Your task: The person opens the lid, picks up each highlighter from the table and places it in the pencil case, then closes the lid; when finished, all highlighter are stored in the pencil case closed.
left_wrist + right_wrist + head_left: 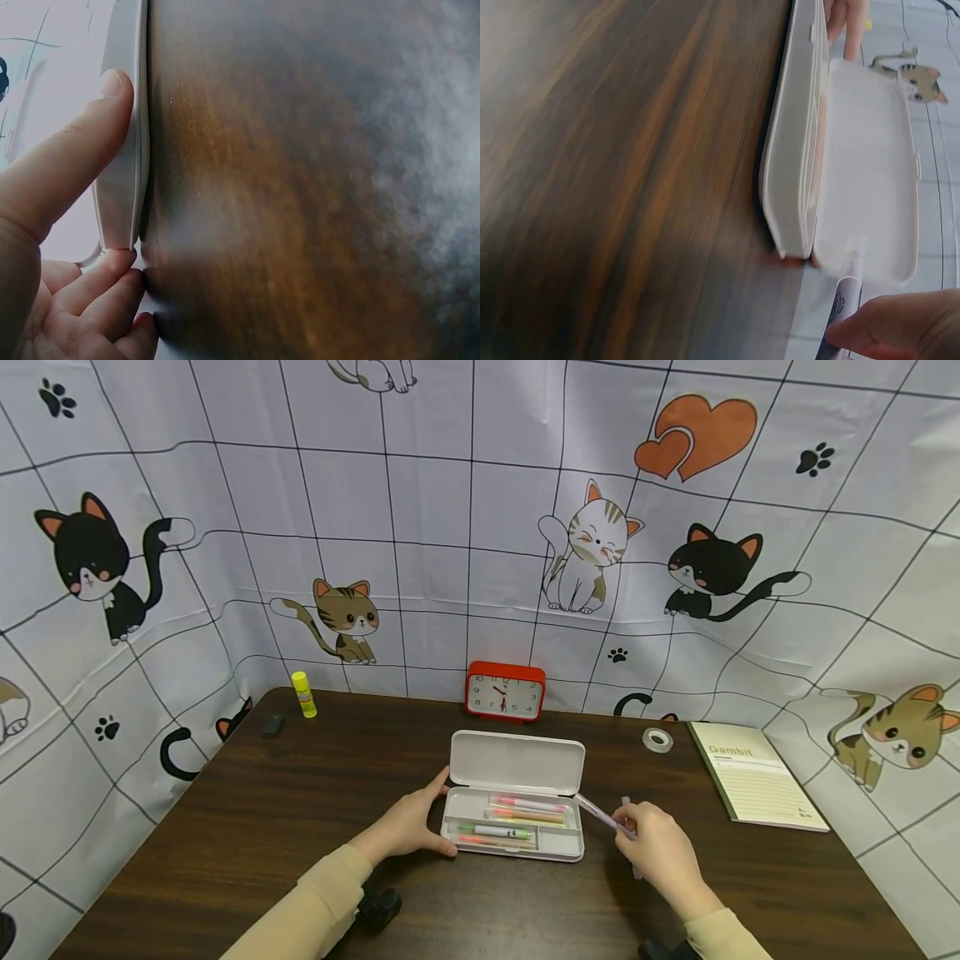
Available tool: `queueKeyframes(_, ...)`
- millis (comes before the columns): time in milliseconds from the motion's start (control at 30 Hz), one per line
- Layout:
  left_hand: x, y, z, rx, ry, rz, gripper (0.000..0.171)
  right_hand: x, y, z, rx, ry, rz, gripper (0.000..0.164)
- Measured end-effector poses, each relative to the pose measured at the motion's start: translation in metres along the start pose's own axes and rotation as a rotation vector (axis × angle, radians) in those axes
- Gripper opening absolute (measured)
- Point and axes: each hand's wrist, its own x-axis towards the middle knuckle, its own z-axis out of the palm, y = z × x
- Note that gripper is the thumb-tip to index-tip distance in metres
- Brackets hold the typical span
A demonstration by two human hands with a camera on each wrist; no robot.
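A white pencil case (517, 762) lies on the table with its lid raised at the back. Several colored pens (525, 817) sit in its two compartments. My left hand (408, 821) grips the case's left end, thumb (105, 120) against the front wall and fingers around the end. To the right of the case, my right hand (663, 847) pinches a light purple marker (844, 304), its pale tip end pointing at the case's right edge. Another slim purple pen (626, 801) shows behind and below the right hand; whether it is held too is hidden.
A red clock (505, 691) stands behind the case. At the back left are a yellow glue stick (303, 694) and a small dark block (272, 725). A tape roll (657, 741) and a notebook (757, 774) lie at the right. Cat-print sheeting surrounds the table.
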Motion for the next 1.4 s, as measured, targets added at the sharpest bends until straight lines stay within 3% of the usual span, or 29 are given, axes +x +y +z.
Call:
queueKeyframes(633, 0.000, 0.001, 0.000, 0.009, 0.002, -0.005, 0.123, 0.012, -0.058, 0.032, -0.043, 0.025, -0.243, 0.016)
queueKeyframes(1000, -0.001, 0.001, -0.001, 0.007, 0.002, -0.007, 0.123, 0.014, -0.083, 0.050, -0.058, 0.014, -0.328, 0.016)
queueKeyframes(1267, -0.001, 0.000, -0.001, 0.011, 0.007, 0.002, 0.124, 0.019, -0.099, 0.060, -0.043, 0.053, -0.427, 0.017)
queueKeyframes(1400, -0.001, 0.000, 0.000, 0.009, 0.005, 0.005, 0.123, 0.019, -0.105, 0.065, -0.037, 0.053, -0.430, 0.015)
